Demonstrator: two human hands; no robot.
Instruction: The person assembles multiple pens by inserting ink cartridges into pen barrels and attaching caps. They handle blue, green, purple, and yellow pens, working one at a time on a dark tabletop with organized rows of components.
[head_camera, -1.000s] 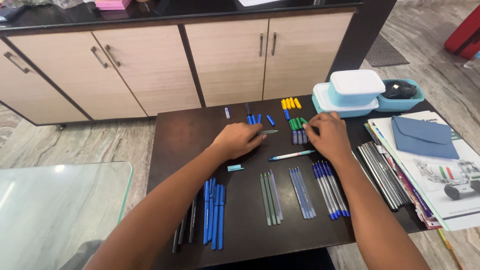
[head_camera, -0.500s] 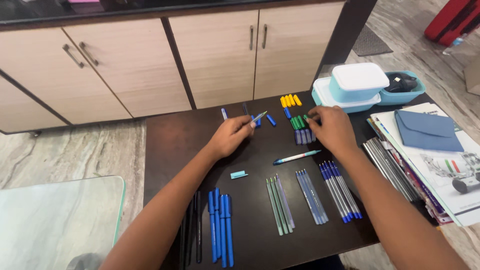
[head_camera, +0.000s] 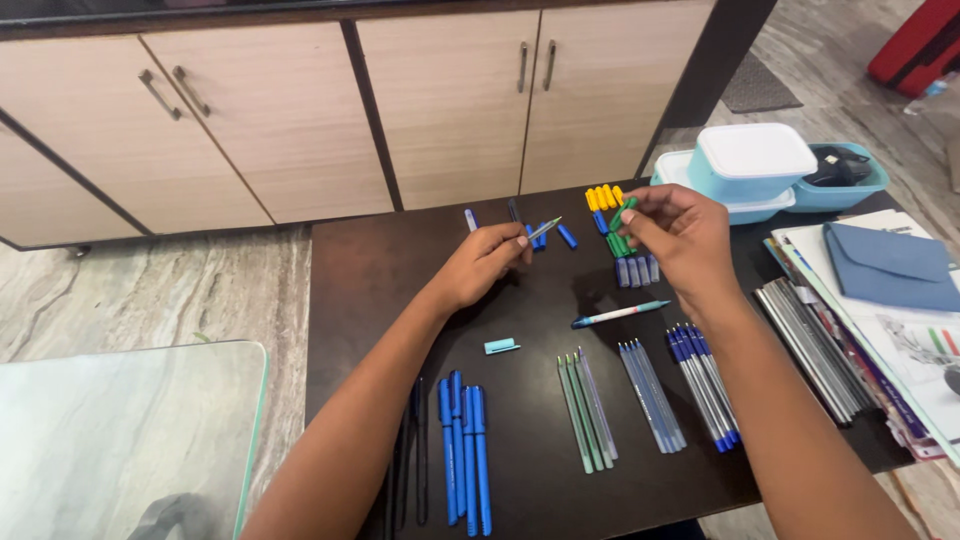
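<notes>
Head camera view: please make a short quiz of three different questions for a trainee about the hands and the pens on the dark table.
1. True or false: the left hand holds a green pen with its tip bare.
2. Which colour is the cap in the fingers of the right hand? A yellow, B green, C blue.
3. Fill in: the light blue cap that lies alone rests on the ____.

Key: 1 true; 2 B; 3 table.
</notes>
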